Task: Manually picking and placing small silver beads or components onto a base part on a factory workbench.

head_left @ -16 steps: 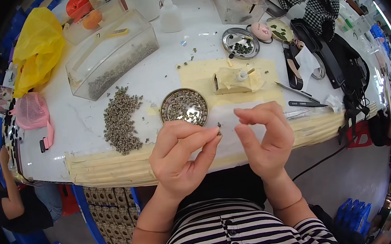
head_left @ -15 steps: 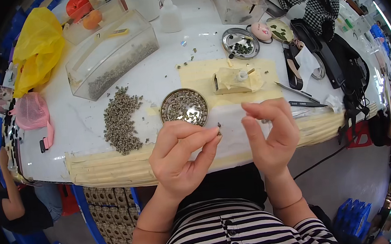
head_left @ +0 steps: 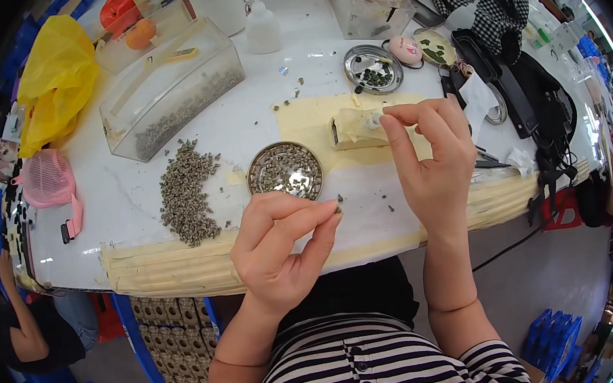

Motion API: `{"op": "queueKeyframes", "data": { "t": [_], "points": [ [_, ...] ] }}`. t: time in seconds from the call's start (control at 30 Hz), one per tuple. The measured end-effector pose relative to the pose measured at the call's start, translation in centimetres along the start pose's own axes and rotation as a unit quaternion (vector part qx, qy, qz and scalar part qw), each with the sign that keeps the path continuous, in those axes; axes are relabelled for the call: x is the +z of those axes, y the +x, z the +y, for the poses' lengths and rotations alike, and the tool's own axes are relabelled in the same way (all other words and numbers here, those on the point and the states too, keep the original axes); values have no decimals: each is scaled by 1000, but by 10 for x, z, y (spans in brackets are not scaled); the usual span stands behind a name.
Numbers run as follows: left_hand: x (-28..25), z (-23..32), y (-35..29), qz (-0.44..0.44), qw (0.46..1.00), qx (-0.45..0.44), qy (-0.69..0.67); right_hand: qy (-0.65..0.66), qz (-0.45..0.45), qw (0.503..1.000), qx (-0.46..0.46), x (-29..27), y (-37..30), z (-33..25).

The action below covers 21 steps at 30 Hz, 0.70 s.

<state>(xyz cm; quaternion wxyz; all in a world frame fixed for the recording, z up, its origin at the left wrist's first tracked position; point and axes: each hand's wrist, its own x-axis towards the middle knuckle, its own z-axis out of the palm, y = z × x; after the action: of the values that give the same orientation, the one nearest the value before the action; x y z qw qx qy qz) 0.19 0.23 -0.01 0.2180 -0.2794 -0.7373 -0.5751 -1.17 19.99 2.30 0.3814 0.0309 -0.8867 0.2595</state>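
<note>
While my left hand pinches a tiny metal piece at four o'clock from the round dish, my right hand has its narrow grip by the white nozzle on the tape-wrapped block; whether it holds anything, I can't tell.

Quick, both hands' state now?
Left hand: closed, pinching a small dark part.
Right hand: fingertips at the white nub on the tape-covered block; can't tell whether gripping it.

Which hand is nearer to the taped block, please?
Right. The right hand has its fingers at the right end of the block. The left hand is farther, lower left of it, pinching a small part.
</note>
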Motion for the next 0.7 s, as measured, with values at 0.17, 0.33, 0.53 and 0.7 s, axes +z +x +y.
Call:
{"op": "queueKeyframes", "data": {
  "t": [0.17, 0.33, 0.53, 0.7],
  "points": [
    [0, 0, 0, 2, 1000, -2, -3, 14, 53, 998, -9, -7, -3, -3],
    [0, 0, 1, -3, 1000, 2, 7, 155, 52, 987, -4, -25, -15, -26],
    [1, 0, 1, -6, 1000, 6, 2, 418, -40, 905, 61, -10, -31, -31],
    [1, 0, 1, -3, 1000, 4, 3, 466, -68, 878, 81, -7, -32, -35]
  ]
}}
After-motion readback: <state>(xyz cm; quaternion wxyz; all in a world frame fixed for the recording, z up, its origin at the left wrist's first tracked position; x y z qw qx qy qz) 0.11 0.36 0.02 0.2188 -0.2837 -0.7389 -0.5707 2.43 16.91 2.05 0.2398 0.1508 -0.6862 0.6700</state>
